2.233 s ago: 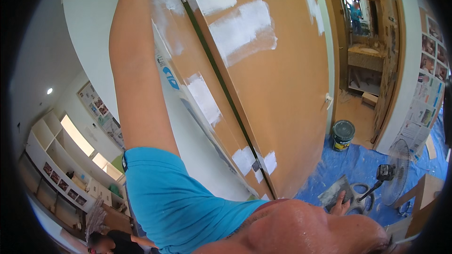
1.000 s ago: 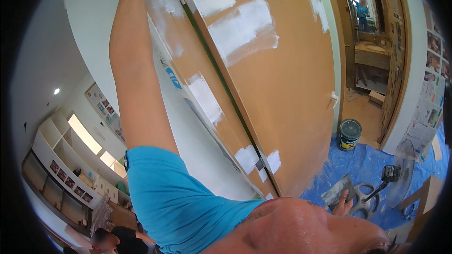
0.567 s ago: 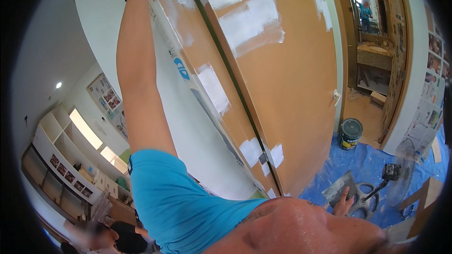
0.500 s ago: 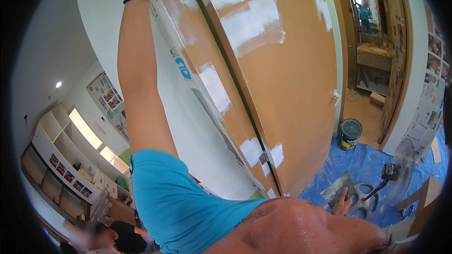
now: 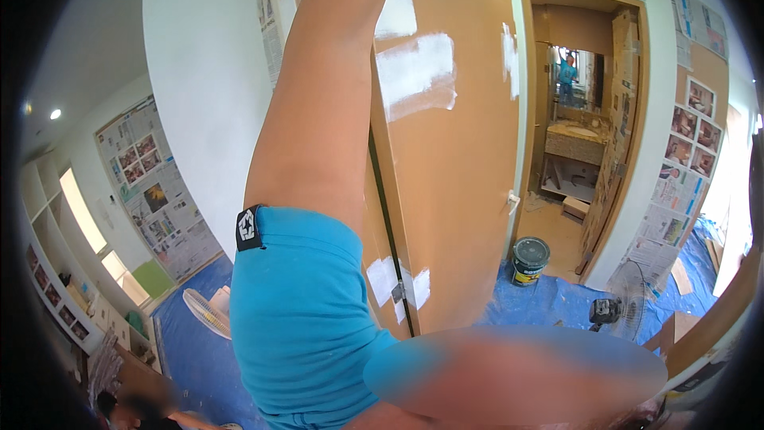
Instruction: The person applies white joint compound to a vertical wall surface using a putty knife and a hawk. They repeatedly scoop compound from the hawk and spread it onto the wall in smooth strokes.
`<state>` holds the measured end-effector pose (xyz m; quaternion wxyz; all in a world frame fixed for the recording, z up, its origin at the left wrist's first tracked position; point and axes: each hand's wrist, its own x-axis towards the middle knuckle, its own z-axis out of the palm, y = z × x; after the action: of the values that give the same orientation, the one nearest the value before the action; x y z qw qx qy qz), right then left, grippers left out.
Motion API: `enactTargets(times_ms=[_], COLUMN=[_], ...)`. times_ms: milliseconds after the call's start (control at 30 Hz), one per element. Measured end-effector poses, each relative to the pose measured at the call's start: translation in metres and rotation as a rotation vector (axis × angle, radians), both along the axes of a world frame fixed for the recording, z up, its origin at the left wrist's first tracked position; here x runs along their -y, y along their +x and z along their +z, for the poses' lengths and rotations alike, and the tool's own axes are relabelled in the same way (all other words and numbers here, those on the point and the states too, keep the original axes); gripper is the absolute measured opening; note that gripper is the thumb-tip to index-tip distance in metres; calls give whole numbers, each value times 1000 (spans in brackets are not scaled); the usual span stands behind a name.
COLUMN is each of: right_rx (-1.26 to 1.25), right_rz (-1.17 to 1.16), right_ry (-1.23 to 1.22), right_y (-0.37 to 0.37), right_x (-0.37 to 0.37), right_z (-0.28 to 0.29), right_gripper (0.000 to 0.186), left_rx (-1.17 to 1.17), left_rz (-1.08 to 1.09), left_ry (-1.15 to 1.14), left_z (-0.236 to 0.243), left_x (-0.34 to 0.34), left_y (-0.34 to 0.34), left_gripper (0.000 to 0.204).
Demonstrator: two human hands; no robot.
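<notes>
My left arm (image 5: 318, 103), in a teal short sleeve (image 5: 302, 295), stretches up past the top edge; its hand is out of view, so what it touches is hidden. Behind the arm stands a tan wooden door (image 5: 477, 167) with a white patch (image 5: 418, 72) of filler or paint on its face. More white smears surround a metal hinge (image 5: 398, 293) in the narrow dark gap on its hinge side. A white handle (image 5: 513, 201) sits on the door's far edge. My right hand does not show.
A dark lidded bucket (image 5: 530, 259) stands on blue sheeting (image 5: 509, 302) beside an open doorway. A standing fan (image 5: 629, 302) is at the right, another fan (image 5: 205, 312) at the left. Newspaper (image 5: 159, 191) covers wall areas. Another person (image 5: 135, 414) is low at the left.
The view has turned, and the door stands more upright in it. My left hand's wrist has left the top edge. My right hand with its flat scraper blade has gone out of sight.
</notes>
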<state>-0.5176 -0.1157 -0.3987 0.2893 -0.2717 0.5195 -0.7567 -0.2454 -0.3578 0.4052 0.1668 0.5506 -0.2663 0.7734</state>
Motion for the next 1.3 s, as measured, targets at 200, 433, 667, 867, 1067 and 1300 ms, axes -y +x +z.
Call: enactTargets(times_ms=[200, 433, 667, 867, 1067, 1300], right_rx=[48, -5, -8, 33, 65, 129], right_rz=[-193, -181, -148, -192, -141, -315], right_ry=[22, 46, 63, 99, 95, 257], right_y=[-4, -6, -3, -1, -10, -2], right_x=[-11, -11, -11, -15, -29, -32], right_z=[-11, -6, -1, -6, -20, -1], right_gripper=[41, 42, 45, 53, 55, 61], left_rx=[12, -163, -126, -178, -212, -10], left_rz=[-56, 1, 34, -64, -198, -832], left_ry=[99, 83, 118, 154, 293, 204], left_z=[25, 23, 7, 6, -1, -85], left_x=[2, -11, -24, -22, -25, -51], left_y=[13, 9, 0, -9, -17, -73], left_gripper=[37, 39, 41, 38, 33, 35])
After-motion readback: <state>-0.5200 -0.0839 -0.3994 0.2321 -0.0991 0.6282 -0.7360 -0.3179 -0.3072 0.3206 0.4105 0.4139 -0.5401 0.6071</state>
